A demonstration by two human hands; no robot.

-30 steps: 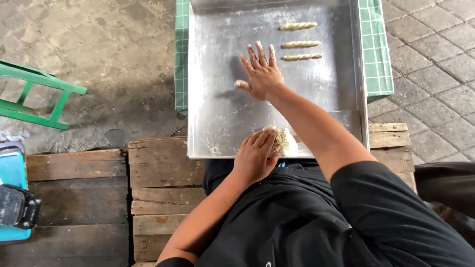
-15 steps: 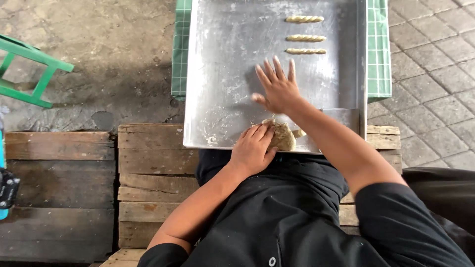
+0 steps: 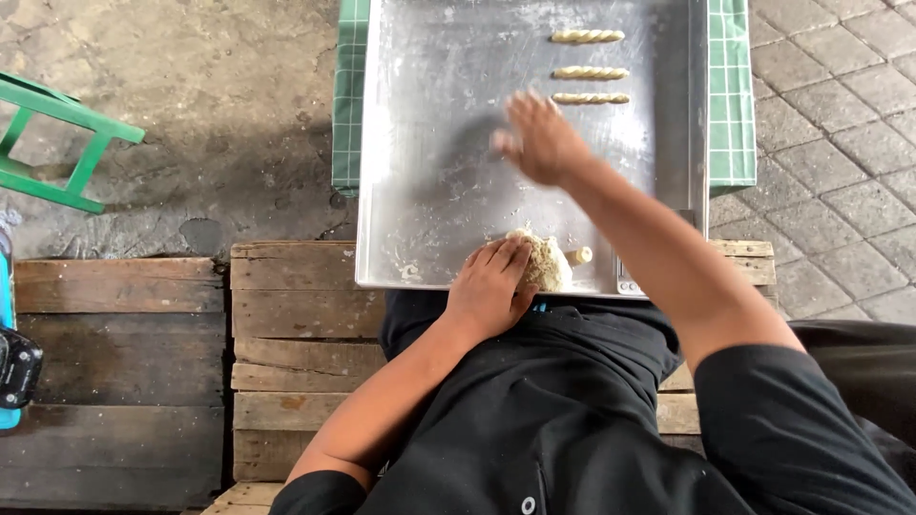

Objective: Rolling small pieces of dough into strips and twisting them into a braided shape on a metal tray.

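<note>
dull metal tray [image 3: 429, 143], rough wooden pallet [image 3: 296, 315]

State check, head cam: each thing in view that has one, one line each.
left hand: resting on dough lump
right hand: open, blurred, over the tray
dough lump: unshaped, at tray's near edge
dough sticks: three, twisted, lying in a row
metal tray: floured, mostly bare
green stool: upright

Most of the floured metal tray [image 3: 429, 143] lies bare and passable on its left and middle, while three twisted dough sticks [image 3: 590, 72] crowd the far right corner and the dough lump [image 3: 542, 259] blocks the near rim.
</note>
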